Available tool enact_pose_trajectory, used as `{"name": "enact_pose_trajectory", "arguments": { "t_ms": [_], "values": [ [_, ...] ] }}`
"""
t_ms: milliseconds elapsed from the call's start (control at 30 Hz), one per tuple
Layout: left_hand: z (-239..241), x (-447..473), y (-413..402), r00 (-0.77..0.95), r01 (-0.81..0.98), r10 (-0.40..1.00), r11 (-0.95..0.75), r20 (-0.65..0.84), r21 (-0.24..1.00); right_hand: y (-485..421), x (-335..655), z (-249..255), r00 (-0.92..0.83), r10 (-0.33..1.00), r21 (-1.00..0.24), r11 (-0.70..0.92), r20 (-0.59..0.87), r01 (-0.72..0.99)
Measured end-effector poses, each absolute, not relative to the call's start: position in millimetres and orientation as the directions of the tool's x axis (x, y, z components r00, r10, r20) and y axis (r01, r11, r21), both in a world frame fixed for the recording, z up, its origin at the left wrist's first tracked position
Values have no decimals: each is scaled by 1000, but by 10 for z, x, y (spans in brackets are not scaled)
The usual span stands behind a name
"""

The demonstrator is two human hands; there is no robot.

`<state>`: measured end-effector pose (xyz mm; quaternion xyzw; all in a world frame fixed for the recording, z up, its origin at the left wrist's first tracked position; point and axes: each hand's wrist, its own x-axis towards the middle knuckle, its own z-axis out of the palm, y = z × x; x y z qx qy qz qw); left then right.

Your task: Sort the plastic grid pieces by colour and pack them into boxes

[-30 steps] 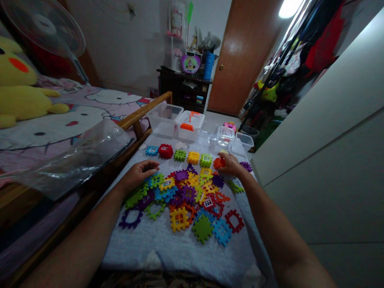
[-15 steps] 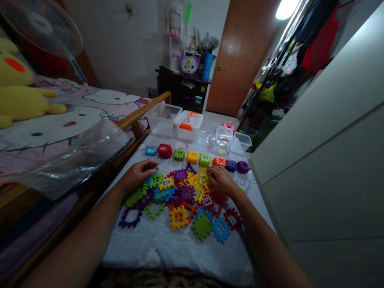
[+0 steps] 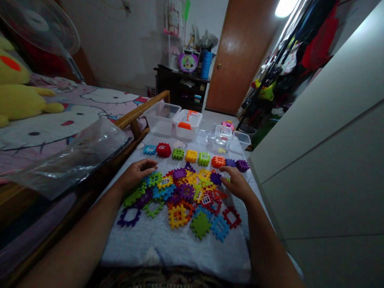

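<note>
A heap of colourful plastic interlocking building tiles (image 3: 186, 192), some framed like windows, lies on the cloth-covered table (image 3: 168, 248). My left hand (image 3: 138, 173) is at the heap's left edge, beside green tiles (image 3: 155, 179), fingers loosely bent and apart, with nothing seen in it. On the right, my right hand (image 3: 235, 182) hovers by a dark purple tile (image 3: 215, 178), its thumb and fingers apart; whether a fingertip touches the tile I cannot tell. Behind the heap runs a row of same-coloured groups, among them a red stack (image 3: 163, 150) and an orange one (image 3: 218, 161).
Clear plastic boxes stand at the table's far end, one with an orange-handled lid (image 3: 187, 124). To the left are a wooden bed rail (image 3: 144, 109) and a clear plastic bag (image 3: 81, 156). A white cabinet (image 3: 324, 160) borders the right side.
My right hand has moved right, off the yellow tiles, and its fingers have spread. A dark purple tile now shows where the hand was. My left hand stays in place.
</note>
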<state>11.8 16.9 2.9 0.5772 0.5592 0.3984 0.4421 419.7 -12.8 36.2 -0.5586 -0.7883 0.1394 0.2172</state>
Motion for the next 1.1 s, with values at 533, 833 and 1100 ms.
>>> {"name": "enact_pose_trajectory", "arguments": {
  "t_ms": [533, 833, 1100],
  "values": [
    [27, 128, 160, 50, 279, 998, 19, -34, 960, -161, 4242, 216, -318, 934, -475, 357, 163, 805],
    [-6, 114, 161, 53, 271, 998, 7, -23, 963, -152, 4253, 227, -172, 969, -666, 246, 176, 704],
    [30, 132, 153, 59, 301, 998, 5, -24, 954, -130, 4247, 106, -141, 981, -699, 196, 136, 688]
  ]
}}
